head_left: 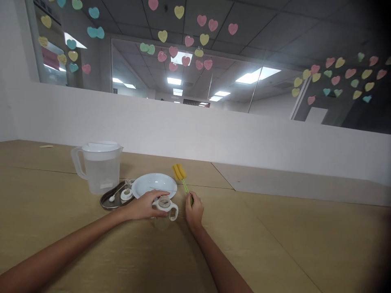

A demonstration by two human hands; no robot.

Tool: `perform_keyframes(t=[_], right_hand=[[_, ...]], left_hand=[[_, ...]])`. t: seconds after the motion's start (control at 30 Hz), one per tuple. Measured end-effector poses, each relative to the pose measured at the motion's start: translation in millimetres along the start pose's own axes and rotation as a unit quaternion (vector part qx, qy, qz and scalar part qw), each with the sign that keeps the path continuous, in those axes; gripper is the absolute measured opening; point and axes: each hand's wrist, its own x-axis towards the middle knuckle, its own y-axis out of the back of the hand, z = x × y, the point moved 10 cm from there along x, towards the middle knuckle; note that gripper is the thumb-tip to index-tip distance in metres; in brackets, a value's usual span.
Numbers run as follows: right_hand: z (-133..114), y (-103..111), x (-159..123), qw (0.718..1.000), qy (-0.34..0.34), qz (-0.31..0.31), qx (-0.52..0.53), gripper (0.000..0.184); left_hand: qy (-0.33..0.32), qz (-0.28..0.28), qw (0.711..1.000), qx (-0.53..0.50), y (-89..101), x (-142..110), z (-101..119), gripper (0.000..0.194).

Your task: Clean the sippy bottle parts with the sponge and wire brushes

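My left hand [148, 204] is closed round the neck of a clear baby bottle [162, 221], which has white side handles and an uncapped mouth. In my right hand [194, 210] is the green handle of a bottle brush [180, 172], its yellow sponge head pointing up and away from me. The brush head is apart from the bottle. Just behind the bottle lies a white plate [143, 182] with a thin stick-like item on it. A metal tray [106, 203] left of my left hand bears a white bottle cap [126, 195] and a small white spoon [112, 198].
A clear lidded pitcher [103, 173] stands behind the tray at the left. Farther back lies a small flat pale piece [46, 146]. The wooden table [290, 236] meets a white wall [195, 134], under a window with heart-shaped notes.
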Motion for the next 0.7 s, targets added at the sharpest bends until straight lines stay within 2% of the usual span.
perform_keyframes(t=[0.13,0.2,0.37,0.53,0.6,0.7], right_hand=[[-3.7,4.8,0.9,1.000,0.002,0.010,0.013,0.037],[-7.3,7.9,0.7,1.000,0.004,0.015,0.022,0.037],[-26.8,16.6,-4.3,0.997,0.034,0.016,0.073,0.038],[-69.3,17.9,-12.8,0.980,0.162,-0.030,0.115,0.035],[-80.6,12.6,-15.3,0.972,0.202,-0.063,0.101,0.037],[-82.6,3.2,-15.4,0.969,0.226,-0.096,0.037,0.040]], left_hand=[[-0.015,0.000,0.999,-0.038,-5.7,0.2,0.3,0.052],[-0.021,0.018,0.998,-0.054,0.8,-1.0,5.4,0.052],[0.001,0.117,0.991,-0.061,45.6,-3.1,12.2,0.054],[0.024,0.144,0.977,-0.156,77.8,4.9,-2.2,0.063],[0.009,0.186,0.978,-0.093,94.7,5.3,-5.9,0.062],[-0.036,0.247,0.964,0.091,114.0,2.0,-1.1,0.056]])
